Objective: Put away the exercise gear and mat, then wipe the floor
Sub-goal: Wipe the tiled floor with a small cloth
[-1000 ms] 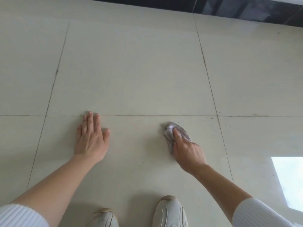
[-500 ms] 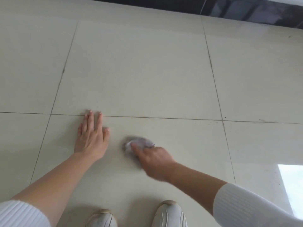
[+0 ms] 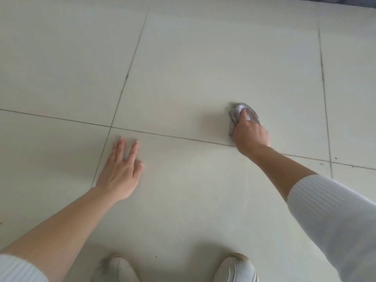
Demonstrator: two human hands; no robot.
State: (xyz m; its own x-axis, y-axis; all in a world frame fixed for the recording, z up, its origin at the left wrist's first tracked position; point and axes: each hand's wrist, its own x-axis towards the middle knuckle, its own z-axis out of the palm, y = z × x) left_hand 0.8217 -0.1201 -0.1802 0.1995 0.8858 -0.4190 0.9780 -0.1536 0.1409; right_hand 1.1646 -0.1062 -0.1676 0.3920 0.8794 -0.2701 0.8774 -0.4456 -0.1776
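A crumpled grey cloth (image 3: 237, 113) lies pressed against the pale tiled floor (image 3: 203, 64), just beyond a grout line. My right hand (image 3: 250, 135) grips the cloth from above, fingers curled over it, arm stretched out to the right. My left hand (image 3: 122, 171) rests flat on the floor with straight, spread fingers, close to where two grout lines cross. No exercise gear or mat is in view.
My two white shoes (image 3: 116, 269) (image 3: 236, 268) stand at the bottom edge, toes pointing forward. A dark strip (image 3: 329, 1) runs along the top right. Small dark specks (image 3: 322, 164) lie on the tiles at right.
My right hand swept the cloth from beside my left hand out to the right and farther forward, across the grout line. My left hand stayed planted; the view shifted.
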